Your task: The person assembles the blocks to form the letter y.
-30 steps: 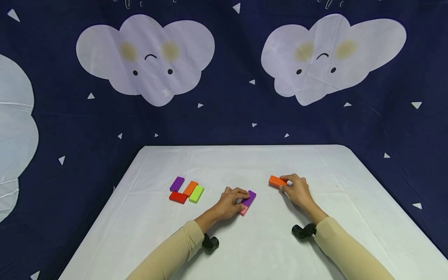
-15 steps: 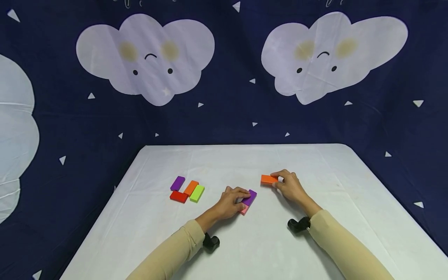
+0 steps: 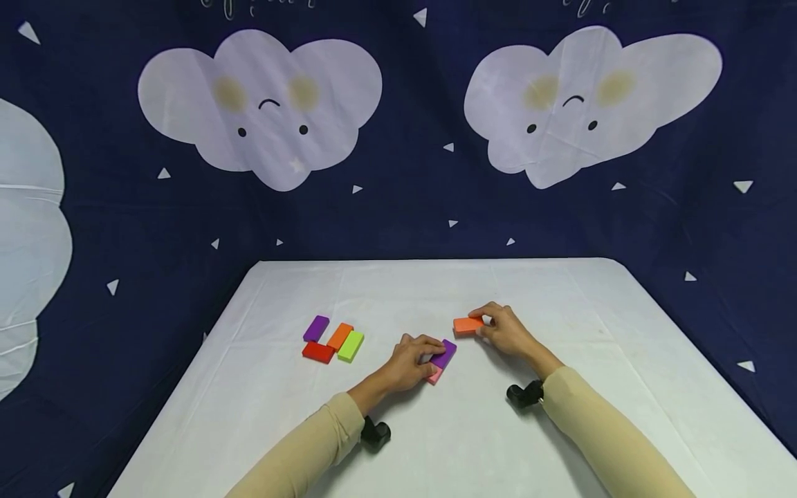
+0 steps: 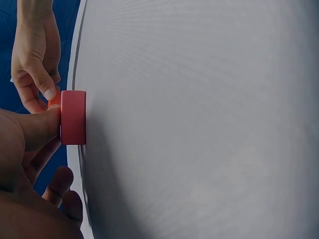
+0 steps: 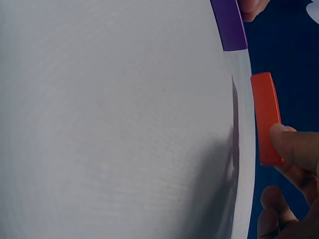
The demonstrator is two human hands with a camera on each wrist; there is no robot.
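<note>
My left hand steadies two small blocks laid end to end on the table. Its fingers lie over the purple block and its thumb rests on the pink block. The pink block's near end shows in the left wrist view, with the thumb against its upper edge. To the right, my right hand pinches one end of an orange block between thumb and fingers. In the right wrist view, the orange block is held above the table, apart from the purple block.
Left of my hands lies a loose group: a second purple block, a red block, a second orange block and a lime-green block. White cloth covers the table. A dark blue cloud-print curtain stands behind.
My right hand has moved left with the orange block, bringing it closer to the purple block, and the orange block has turned slightly. My left hand stays in place on its two blocks.
</note>
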